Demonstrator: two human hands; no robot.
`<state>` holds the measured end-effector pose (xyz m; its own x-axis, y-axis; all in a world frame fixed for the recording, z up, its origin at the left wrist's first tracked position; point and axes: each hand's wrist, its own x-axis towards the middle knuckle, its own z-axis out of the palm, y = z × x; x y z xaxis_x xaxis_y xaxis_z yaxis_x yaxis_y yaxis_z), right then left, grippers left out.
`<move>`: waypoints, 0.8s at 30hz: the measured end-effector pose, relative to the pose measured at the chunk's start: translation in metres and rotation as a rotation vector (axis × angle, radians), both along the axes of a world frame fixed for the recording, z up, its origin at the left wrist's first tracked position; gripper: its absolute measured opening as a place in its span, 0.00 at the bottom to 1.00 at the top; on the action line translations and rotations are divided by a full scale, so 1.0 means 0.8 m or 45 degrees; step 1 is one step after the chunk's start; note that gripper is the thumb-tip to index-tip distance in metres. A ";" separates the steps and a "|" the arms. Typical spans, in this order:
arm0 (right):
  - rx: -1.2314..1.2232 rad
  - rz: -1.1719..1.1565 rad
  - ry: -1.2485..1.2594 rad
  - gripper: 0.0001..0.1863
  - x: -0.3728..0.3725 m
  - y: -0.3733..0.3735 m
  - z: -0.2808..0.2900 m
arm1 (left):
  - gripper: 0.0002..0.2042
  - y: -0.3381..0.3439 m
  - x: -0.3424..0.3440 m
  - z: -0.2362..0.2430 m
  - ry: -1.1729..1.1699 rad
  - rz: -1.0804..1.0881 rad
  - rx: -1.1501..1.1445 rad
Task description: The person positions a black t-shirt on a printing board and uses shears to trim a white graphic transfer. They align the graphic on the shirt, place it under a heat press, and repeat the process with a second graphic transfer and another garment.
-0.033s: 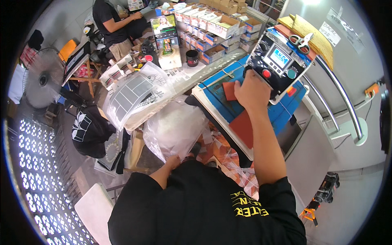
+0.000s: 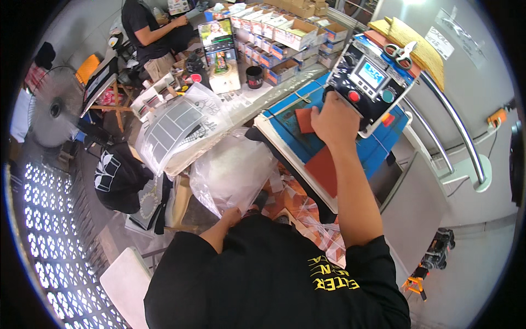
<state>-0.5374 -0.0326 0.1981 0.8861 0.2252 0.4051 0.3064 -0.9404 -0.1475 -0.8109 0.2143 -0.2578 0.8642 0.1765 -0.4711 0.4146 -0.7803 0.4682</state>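
- Resting at the lower-left corner of a white-edged control box with a glossy black face [image 2: 341,72], the right hand [image 2: 338,119] has its fingers bent over the dark edge, thumb held out to the left; cannot tell whether they close on a handle.
- On the box face: small lit blue-and-white screen [image 2: 371,74], round red button [image 2: 354,96], round green button [image 2: 387,95].
- Grey-handled scissors [image 2: 403,55] lie atop the box, beside a rough yellow slab [image 2: 424,52].
- Below the right forearm, a flat blue board [image 2: 285,125] carries a large reddish-brown rectangular sheet [image 2: 323,171]; a smaller reddish-brown piece [image 2: 304,121] lies near the thumb.
- Left hand [image 2: 231,216] low, close to the body, at the near edge of a crumpled clear plastic bag [image 2: 230,170]; fingers partly hidden, cannot tell whether they pinch it.
- Left of the bag: black cap with white-outlined panels [image 2: 111,176].
- Beyond the bag, a clear film sheet with grey grid print [image 2: 174,130]; farther off, a black mug [image 2: 254,78] stands on the white tabletop [image 2: 242,100].
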 end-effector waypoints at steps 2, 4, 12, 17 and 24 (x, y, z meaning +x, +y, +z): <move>-0.026 0.029 -0.037 0.19 0.005 -0.001 -0.005 | 0.13 -0.014 0.014 0.008 0.003 -0.038 -0.019; -0.001 0.074 -0.043 0.19 0.004 -0.002 -0.010 | 0.13 -0.024 0.015 0.024 0.055 -0.034 -0.132; -0.042 0.124 -0.136 0.21 0.003 -0.010 -0.016 | 0.12 -0.016 -0.010 0.024 0.017 0.043 -0.113; -0.084 0.100 -0.052 0.21 0.002 -0.008 -0.011 | 0.12 -0.017 -0.033 0.033 0.093 0.114 -0.057; -0.074 0.100 -0.069 0.22 0.004 -0.012 -0.015 | 0.10 -0.012 -0.067 0.031 0.043 0.214 -0.080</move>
